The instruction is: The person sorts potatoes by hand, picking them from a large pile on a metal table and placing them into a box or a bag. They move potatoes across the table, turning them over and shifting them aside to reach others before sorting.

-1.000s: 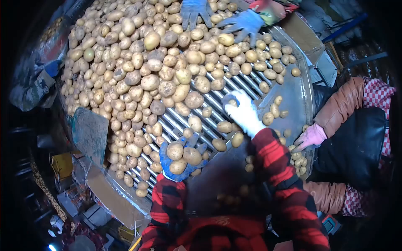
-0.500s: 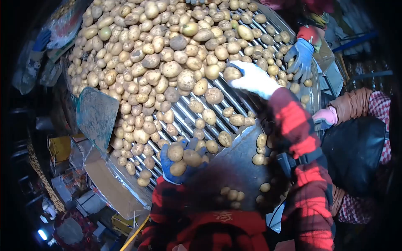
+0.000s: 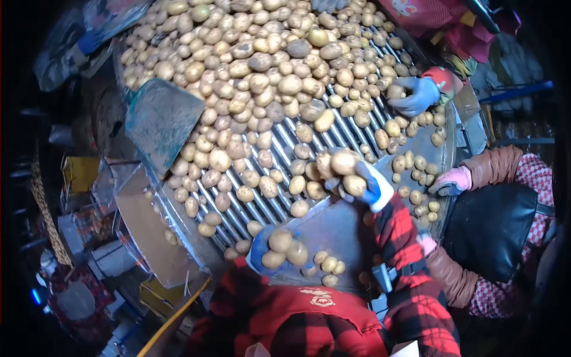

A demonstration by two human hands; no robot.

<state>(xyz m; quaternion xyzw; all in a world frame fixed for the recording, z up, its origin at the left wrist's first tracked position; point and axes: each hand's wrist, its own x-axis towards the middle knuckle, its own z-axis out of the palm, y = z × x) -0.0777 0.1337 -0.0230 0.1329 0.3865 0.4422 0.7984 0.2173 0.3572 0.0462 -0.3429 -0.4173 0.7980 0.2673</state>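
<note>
Potatoes (image 3: 280, 240) hide much of the left hand (image 3: 257, 250).

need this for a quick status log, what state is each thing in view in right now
Left hand in blue glove: cradling three tan, rounded potatoes
Right hand in white-and-blue glove: raised, holding several potatoes
Big potato heap: loose, unbagged
Parallel metal bars: partly covered by potatoes
Flat dull-green board: bare, beside the heap
Co-worker's hand in light-blue glove: holding a potato
Co-worker's pink-gloved hand: contents unclear
</note>
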